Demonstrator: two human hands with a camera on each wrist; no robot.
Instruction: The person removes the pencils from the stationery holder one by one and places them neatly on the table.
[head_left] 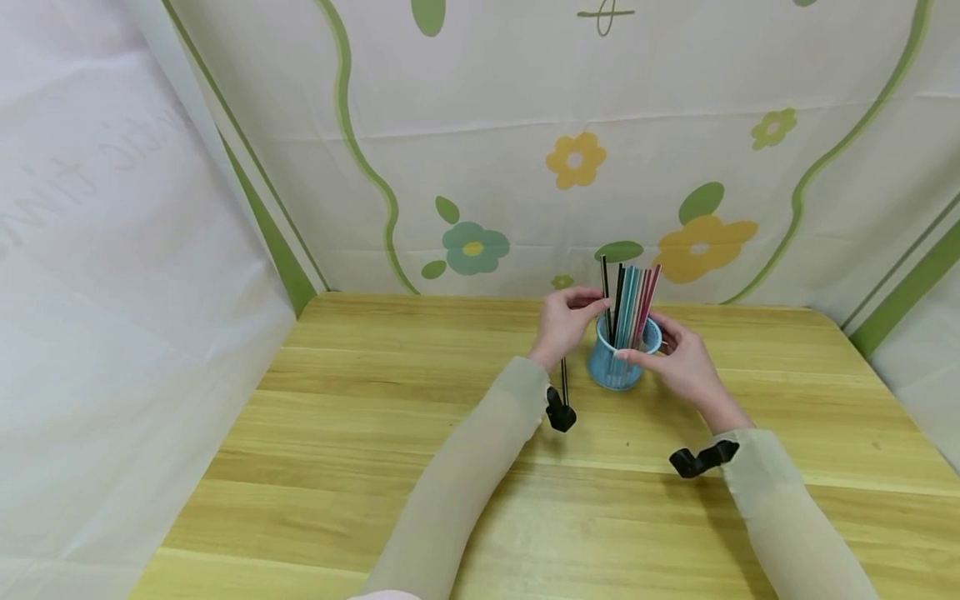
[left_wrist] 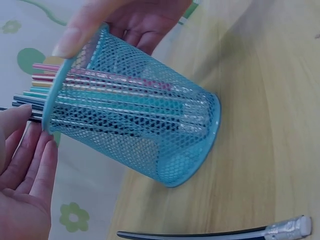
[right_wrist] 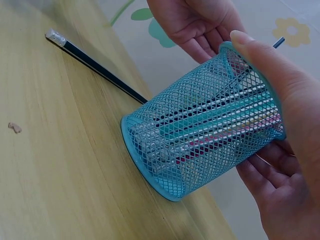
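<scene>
Apparently most pencils (head_left: 630,300) are stood in the cup (head_left: 615,371) on the desk (head_left: 375,417)
Head: black pencil (head_left: 604,277) pinched by left hand (head_left: 566,323), cup gripped by right hand (head_left: 688,367); left wrist: one loose pencil (left_wrist: 215,235) left out; right wrist: that one seen beside the cup

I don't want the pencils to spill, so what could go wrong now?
The blue mesh cup might tip if the right hand lets go, because the pencils stick up above its rim. The left hand is near the loose black pencil on the table, so it might knock that one and make it roll.
</scene>
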